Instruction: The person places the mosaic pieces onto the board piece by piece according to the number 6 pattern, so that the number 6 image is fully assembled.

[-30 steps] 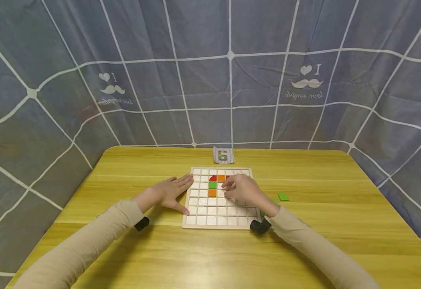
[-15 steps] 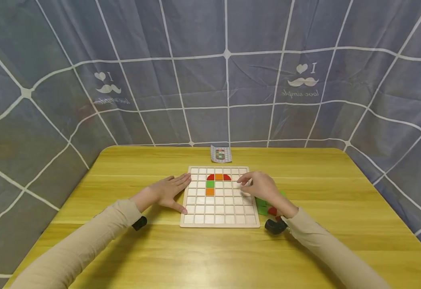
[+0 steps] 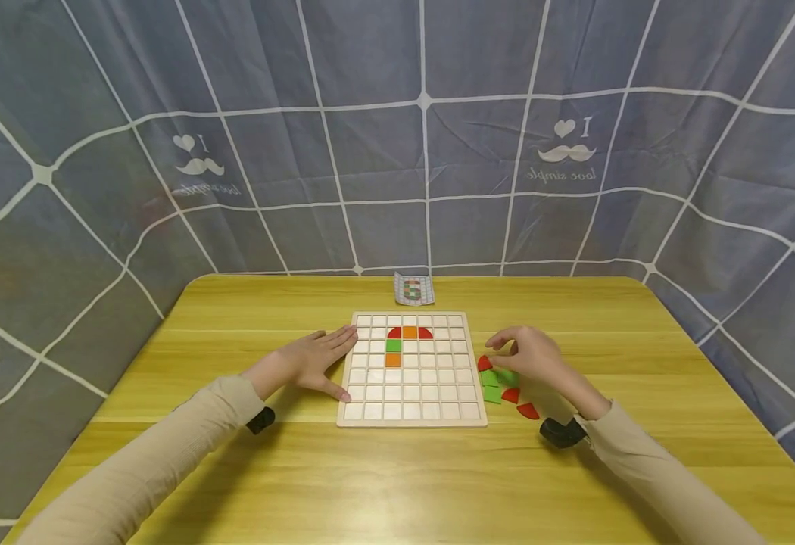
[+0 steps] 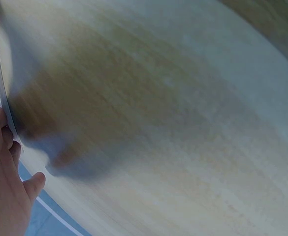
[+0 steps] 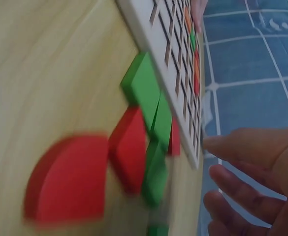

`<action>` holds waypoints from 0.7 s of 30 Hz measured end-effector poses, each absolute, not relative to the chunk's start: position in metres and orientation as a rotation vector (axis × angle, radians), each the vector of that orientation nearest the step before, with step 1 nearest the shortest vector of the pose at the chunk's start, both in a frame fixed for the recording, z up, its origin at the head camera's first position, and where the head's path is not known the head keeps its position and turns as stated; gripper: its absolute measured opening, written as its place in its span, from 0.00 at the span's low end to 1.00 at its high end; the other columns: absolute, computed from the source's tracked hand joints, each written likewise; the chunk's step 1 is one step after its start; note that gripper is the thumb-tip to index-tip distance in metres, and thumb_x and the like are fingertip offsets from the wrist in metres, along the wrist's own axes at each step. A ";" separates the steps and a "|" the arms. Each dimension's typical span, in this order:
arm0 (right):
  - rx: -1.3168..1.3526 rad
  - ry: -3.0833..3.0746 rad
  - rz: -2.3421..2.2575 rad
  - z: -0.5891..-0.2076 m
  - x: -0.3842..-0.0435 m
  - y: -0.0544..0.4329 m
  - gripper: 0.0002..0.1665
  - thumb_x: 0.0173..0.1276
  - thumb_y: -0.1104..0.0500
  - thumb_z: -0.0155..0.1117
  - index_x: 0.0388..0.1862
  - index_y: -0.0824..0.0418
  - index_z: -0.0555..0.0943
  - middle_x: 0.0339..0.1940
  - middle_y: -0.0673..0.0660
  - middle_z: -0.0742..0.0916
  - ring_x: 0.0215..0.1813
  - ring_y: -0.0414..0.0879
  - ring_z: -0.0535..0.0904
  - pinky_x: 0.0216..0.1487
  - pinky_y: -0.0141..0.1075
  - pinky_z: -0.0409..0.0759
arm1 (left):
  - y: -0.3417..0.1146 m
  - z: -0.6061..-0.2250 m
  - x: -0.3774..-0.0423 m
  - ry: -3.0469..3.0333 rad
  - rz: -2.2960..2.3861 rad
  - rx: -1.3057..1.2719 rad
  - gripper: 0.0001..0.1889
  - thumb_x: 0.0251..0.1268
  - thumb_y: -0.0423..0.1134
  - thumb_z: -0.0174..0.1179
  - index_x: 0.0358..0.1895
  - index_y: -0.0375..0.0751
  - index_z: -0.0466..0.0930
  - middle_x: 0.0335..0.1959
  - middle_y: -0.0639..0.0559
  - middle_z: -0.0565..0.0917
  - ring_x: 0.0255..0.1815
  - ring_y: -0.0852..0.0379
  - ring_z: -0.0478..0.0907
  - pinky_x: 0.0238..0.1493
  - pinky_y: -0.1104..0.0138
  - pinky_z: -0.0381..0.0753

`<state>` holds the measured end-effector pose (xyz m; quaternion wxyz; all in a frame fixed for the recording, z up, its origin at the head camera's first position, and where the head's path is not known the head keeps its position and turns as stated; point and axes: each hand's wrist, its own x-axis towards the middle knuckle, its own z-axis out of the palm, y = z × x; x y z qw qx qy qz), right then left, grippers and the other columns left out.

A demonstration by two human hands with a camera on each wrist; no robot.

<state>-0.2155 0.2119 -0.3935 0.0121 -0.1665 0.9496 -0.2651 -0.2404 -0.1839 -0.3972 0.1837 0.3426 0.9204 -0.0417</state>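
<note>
My left hand lies spread with straight fingers against the left edge of a wooden grid board. On the board, a red quarter-round tile, an orange square tile and another red quarter-round tile form a row. Below the left one come a green square tile and an orange square tile. Right of the board, my right hand hovers over loose tiles, thumb and fingers apart. The right wrist view shows nothing between them. Nearest that camera lies a red quarter-round tile.
Loose green squares and red quarter-rounds lie close by the board's right edge, some touching. Behind the board a small printed card shows a coloured grid figure. A grey-blue curtain encloses the table.
My right hand has moved right, from the red tile in the top row off the board to the loose tiles. That red tile is now uncovered. The left hand keeps its place.
</note>
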 end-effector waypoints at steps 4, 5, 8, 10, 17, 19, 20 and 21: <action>-0.486 2.974 -0.811 -0.395 -0.212 0.229 0.15 0.58 0.55 0.71 0.45 0.58 0.86 0.40 0.56 0.88 0.27 0.40 0.75 0.26 0.33 0.70 | -0.184 -0.397 -0.240 2.591 -0.105 0.971 0.60 0.53 0.75 0.53 0.77 0.36 0.40 0.79 0.41 0.40 0.80 0.45 0.40 0.76 0.45 0.49; -0.481 2.979 -0.812 -0.395 -0.211 0.233 0.16 0.58 0.55 0.72 0.45 0.58 0.86 0.40 0.57 0.88 0.27 0.40 0.75 0.26 0.33 0.70 | -0.183 -0.397 -0.240 2.589 -0.106 0.969 0.60 0.54 0.75 0.53 0.77 0.36 0.40 0.79 0.41 0.39 0.80 0.45 0.40 0.76 0.45 0.49; -0.489 2.984 -0.815 -0.395 -0.209 0.244 0.18 0.58 0.55 0.72 0.46 0.59 0.86 0.41 0.58 0.88 0.29 0.41 0.76 0.27 0.33 0.71 | -0.183 -0.396 -0.239 2.589 -0.092 0.965 0.60 0.54 0.74 0.54 0.77 0.36 0.40 0.79 0.41 0.39 0.80 0.44 0.40 0.76 0.45 0.48; -0.499 2.984 -0.820 -0.395 -0.208 0.251 0.19 0.57 0.55 0.73 0.47 0.60 0.85 0.42 0.59 0.88 0.31 0.42 0.78 0.29 0.34 0.73 | -0.183 -0.396 -0.239 2.589 -0.091 0.959 0.60 0.53 0.74 0.54 0.77 0.36 0.40 0.79 0.41 0.39 0.80 0.45 0.40 0.76 0.45 0.48; -0.474 2.982 -0.860 -0.400 -0.205 0.274 0.25 0.56 0.55 0.74 0.52 0.62 0.83 0.46 0.63 0.87 0.38 0.48 0.82 0.36 0.37 0.78 | -0.182 -0.397 -0.240 2.594 -0.112 0.943 0.60 0.53 0.75 0.53 0.78 0.38 0.38 0.80 0.43 0.38 0.80 0.46 0.38 0.77 0.46 0.47; -0.455 2.983 -0.873 -0.401 -0.203 0.280 0.27 0.56 0.54 0.74 0.54 0.62 0.82 0.47 0.63 0.87 0.39 0.49 0.82 0.37 0.37 0.78 | -0.181 -0.396 -0.240 2.594 -0.114 0.940 0.60 0.52 0.76 0.53 0.78 0.39 0.38 0.80 0.43 0.38 0.80 0.47 0.38 0.77 0.46 0.46; -0.446 2.982 -0.880 -0.402 -0.203 0.282 0.28 0.56 0.53 0.74 0.54 0.62 0.82 0.47 0.64 0.87 0.39 0.49 0.82 0.37 0.37 0.77 | -0.181 -0.396 -0.240 2.593 -0.112 0.940 0.60 0.52 0.76 0.53 0.78 0.39 0.38 0.80 0.43 0.38 0.80 0.47 0.38 0.77 0.46 0.46; -0.436 2.980 -0.887 -0.403 -0.202 0.285 0.29 0.56 0.53 0.75 0.55 0.62 0.81 0.47 0.64 0.87 0.39 0.49 0.81 0.37 0.37 0.77 | -0.182 -0.396 -0.240 2.592 -0.106 0.944 0.60 0.52 0.75 0.53 0.78 0.38 0.38 0.80 0.43 0.38 0.80 0.46 0.38 0.77 0.46 0.47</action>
